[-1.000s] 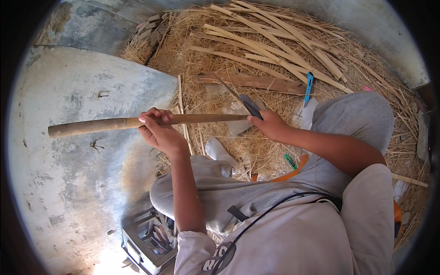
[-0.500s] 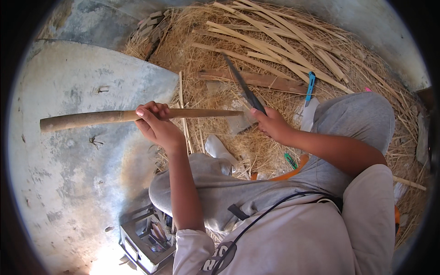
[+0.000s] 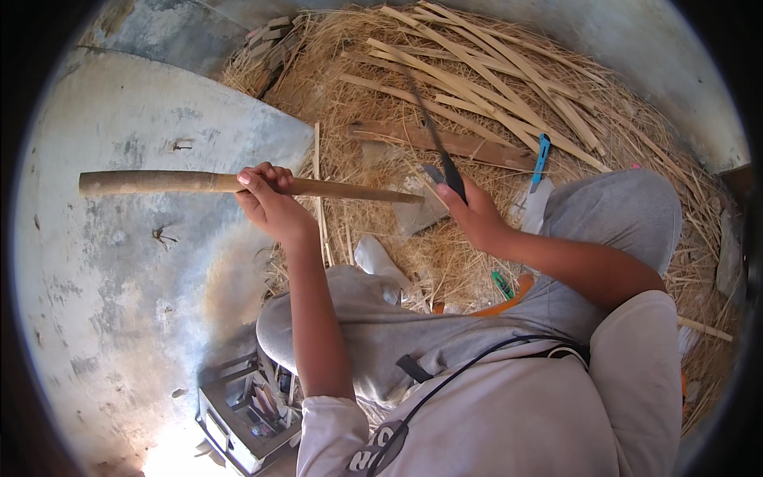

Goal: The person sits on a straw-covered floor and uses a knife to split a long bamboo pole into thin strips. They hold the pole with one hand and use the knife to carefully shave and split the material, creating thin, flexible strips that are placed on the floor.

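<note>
My left hand (image 3: 274, 199) is wrapped round the middle of a long bamboo piece (image 3: 159, 182), held nearly level. Its thicker end points left toward the wall, and its thinner end reaches right, close to my other hand. My right hand (image 3: 477, 215) grips the dark handle of a long knife (image 3: 433, 131), whose narrow blade points up and away from me. The blade looks slightly blurred. Beneath the bamboo's thin end, a flat grey block (image 3: 425, 215) lies among the shavings; whether the tip touches it I cannot tell.
Thin shavings (image 3: 318, 87) cover the floor, with several pale strips (image 3: 477, 71) heaped at the back. A brown plank (image 3: 445, 143) lies before them. A blue cutter (image 3: 540, 159) and a green cutter (image 3: 502, 285) are near my right leg. At lower left stands an open box (image 3: 230, 425) of odds and ends.
The bamboo's thick left end has risen a little, while its thin end dips slightly. In my right hand the knife has turned a bit more upright. My grip on both stays.
</note>
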A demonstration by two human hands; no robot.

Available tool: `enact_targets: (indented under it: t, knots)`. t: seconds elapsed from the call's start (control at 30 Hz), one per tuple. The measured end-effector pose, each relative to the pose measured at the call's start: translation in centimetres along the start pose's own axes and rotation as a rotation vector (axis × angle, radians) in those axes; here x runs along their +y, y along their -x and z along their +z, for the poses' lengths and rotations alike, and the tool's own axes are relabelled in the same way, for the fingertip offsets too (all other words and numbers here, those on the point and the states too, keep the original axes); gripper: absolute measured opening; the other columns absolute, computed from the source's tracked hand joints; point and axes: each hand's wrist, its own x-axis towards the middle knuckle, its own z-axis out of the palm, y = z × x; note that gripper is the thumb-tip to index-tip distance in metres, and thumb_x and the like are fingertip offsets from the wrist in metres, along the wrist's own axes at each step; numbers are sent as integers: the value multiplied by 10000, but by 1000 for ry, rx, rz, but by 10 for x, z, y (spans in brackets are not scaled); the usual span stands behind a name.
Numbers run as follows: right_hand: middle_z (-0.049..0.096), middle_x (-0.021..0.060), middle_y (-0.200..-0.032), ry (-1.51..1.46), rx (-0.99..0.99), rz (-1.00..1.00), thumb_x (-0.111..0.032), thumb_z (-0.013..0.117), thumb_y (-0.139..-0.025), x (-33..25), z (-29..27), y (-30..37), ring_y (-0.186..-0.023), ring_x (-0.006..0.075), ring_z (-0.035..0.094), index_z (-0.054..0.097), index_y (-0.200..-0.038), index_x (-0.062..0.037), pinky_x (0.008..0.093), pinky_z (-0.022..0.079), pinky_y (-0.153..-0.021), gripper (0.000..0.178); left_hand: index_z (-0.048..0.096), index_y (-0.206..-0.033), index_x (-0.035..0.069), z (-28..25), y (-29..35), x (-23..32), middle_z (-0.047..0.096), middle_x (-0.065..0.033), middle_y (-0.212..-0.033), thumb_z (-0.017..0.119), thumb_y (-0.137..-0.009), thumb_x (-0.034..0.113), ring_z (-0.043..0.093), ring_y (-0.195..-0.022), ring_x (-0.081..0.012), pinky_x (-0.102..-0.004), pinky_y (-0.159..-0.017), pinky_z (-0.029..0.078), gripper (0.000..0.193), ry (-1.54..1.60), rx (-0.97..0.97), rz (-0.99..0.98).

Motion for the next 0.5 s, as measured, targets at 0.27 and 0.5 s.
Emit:
enact_targets:
  t: [0.27, 0.5]
  knots:
    - [548, 78, -626, 357, -424, 501, -496, 474, -1019, 66, -7, 0, -566, 209, 558, 605, -901, -28, 380, 436, -559, 500, 404, -945, 80, 3, -8, 0, 440, -27, -823, 480, -1058, 441, 422, -687, -113, -279, -655, 420, 386, -28, -44, -11]
    - [486, 29, -603, -63, -69, -23, -446, 500, -1023, 18, 2, -4, -523, 167, 530, 602, -1000, 10, 336, 403, -499, 468, 399, -935, 86, 2, -8, -4, 439, -21, -824, 462, -1062, 455, 414, -685, -109, -277, -649, 411, 396, -45, -42, 3]
